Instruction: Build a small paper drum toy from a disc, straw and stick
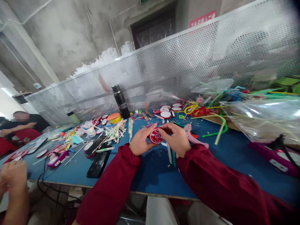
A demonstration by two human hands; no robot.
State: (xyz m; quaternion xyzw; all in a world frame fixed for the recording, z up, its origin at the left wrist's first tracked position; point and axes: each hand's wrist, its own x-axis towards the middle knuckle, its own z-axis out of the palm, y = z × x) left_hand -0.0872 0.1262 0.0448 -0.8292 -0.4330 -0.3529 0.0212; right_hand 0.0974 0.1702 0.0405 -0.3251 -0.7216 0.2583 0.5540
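Observation:
Both my hands hold a small round red disc with white marks [156,136] just above the blue table [150,175]. My left hand [140,141] pinches its left edge and my right hand [176,139] curls round its right edge. Both arms wear dark red sleeves. More red and white discs [167,111] lie further back on the table. A pink tool [195,140] lies just right of my right hand.
A black flask [120,101] stands before the perforated metal screen [178,65]. Wooden sticks [116,128], two phones [97,156] and a cable lie to the left. Pipe cleaners [206,111] and plastic bags [262,118] fill the right. A co-worker's hand [12,178] is at lower left.

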